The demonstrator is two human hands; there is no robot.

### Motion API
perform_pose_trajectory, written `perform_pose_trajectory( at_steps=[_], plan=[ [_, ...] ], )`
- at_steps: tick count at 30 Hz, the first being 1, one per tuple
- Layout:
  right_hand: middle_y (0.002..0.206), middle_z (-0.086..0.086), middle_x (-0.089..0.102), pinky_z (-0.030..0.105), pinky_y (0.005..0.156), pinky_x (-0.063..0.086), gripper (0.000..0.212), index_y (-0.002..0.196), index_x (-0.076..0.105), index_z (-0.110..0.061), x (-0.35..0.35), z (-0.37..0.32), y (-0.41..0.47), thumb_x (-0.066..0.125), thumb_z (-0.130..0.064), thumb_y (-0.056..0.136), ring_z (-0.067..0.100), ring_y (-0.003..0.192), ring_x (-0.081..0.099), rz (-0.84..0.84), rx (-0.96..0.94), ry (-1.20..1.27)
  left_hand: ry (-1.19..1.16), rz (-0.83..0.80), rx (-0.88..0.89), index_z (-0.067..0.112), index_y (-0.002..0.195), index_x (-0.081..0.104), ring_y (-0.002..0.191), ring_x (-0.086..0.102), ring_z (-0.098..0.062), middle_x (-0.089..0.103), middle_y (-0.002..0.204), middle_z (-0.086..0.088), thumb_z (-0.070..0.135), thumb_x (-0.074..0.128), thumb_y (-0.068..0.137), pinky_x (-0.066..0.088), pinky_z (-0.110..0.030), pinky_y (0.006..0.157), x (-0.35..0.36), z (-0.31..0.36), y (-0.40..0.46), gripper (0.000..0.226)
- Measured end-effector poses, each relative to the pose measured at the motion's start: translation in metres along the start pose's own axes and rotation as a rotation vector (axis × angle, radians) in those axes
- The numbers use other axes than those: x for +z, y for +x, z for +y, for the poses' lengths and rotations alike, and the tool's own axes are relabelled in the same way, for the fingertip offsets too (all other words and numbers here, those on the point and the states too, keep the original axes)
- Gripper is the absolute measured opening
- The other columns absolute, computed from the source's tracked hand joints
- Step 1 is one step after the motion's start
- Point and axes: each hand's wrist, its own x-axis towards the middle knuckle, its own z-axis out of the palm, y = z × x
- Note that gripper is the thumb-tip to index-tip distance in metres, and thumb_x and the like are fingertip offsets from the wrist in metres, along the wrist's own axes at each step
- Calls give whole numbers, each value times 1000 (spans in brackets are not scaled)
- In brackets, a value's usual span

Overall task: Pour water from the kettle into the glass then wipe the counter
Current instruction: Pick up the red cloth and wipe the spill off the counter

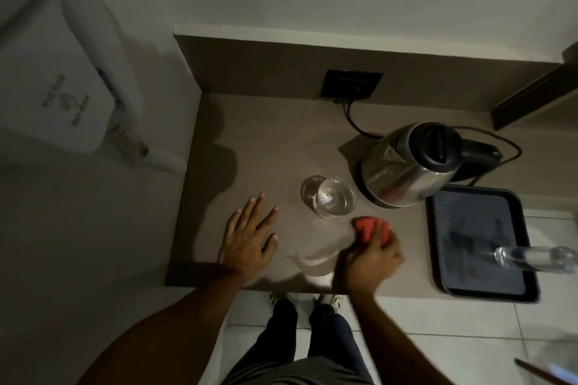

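A steel kettle with a black lid and handle stands upright at the right of the brown counter. Just left of it is a clear glass holding water. My right hand is closed around a red cloth pressed on the counter in front of the glass. A wet streak lies on the counter left of that hand. My left hand rests flat on the counter, fingers spread, left of the glass.
A black tray sits at the counter's right end with a clear bottle lying across it. The kettle's black cord runs to a wall socket behind. A white appliance hangs on the left wall. Tiled floor below.
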Motion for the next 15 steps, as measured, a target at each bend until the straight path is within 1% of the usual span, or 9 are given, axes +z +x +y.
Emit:
perform_pose_trajectory(
  at_steps=[2, 4, 6, 8, 9, 10, 11, 13, 15],
  plan=[
    [120, 39, 59, 59, 79, 52, 70, 127, 62, 2, 19, -27, -38, 78, -11, 60, 57, 96, 60, -123, -238, -1, 7, -18, -2, 33, 154, 27, 152, 13, -21, 15, 167, -3, 46, 36, 94, 17, -44, 118, 0, -1, 0, 62],
    [119, 28, 65, 53, 67, 59, 80, 125, 65, -9, 28, -30, -75, 92, -25, 51, 47, 93, 66, -298, -524, -13, 17, -22, -3, 33, 155, 23, 153, 11, -20, 13, 167, -2, 43, 33, 95, 15, -43, 119, 0, -2, 1, 62],
    [123, 16, 66, 46, 74, 58, 76, 127, 62, -20, 16, -16, -70, 90, -32, 58, 38, 101, 65, -374, -833, 29, 19, -19, -5, 33, 155, 23, 153, 10, -19, 14, 167, -2, 40, 32, 96, 13, -41, 119, 1, -2, -1, 60],
    [122, 11, 68, 39, 88, 51, 54, 123, 64, -21, -7, 6, -32, 79, -25, 72, 33, 107, 63, -391, -1063, 43, 10, -7, -3, 32, 154, 26, 152, 12, -19, 16, 166, -2, 39, 34, 95, 12, -40, 118, 2, -3, 1, 60],
    [121, 11, 69, 39, 92, 49, 48, 118, 68, -20, -18, 19, -12, 76, -16, 71, 32, 108, 63, -385, -1066, 23, 6, -4, -2, 32, 154, 26, 152, 13, -19, 17, 166, -3, 39, 35, 95, 12, -40, 118, 2, -4, 1, 60],
    [122, 14, 68, 43, 93, 49, 51, 114, 71, -18, -28, 33, 10, 74, -7, 65, 35, 109, 62, -350, -978, 4, 13, -6, 0, 32, 154, 24, 152, 14, -20, 16, 166, -3, 40, 35, 95, 12, -40, 118, 3, -5, 2, 60],
    [124, 20, 65, 48, 93, 48, 56, 115, 71, -14, -37, 46, 27, 72, -1, 60, 38, 108, 59, -291, -825, -25, 23, -12, 1, 32, 154, 22, 152, 14, -21, 15, 166, -3, 42, 35, 96, 12, -40, 118, 4, -5, 1, 60],
    [131, 29, 55, 51, 94, 44, 62, 125, 64, -7, -40, 58, 40, 72, -1, 64, 46, 109, 51, -115, -439, -73, 33, -18, 0, 32, 154, 19, 152, 12, -20, 14, 166, -2, 44, 34, 97, 11, -40, 118, 4, -5, 1, 60],
    [135, 33, 49, 52, 94, 39, 71, 133, 58, -5, -23, 37, 25, 75, -3, 64, 52, 111, 48, 7, -63, -43, 36, -27, -6, 33, 154, 19, 152, 11, -20, 14, 167, -2, 45, 33, 97, 11, -41, 118, 3, -4, 1, 61]
  ],
)
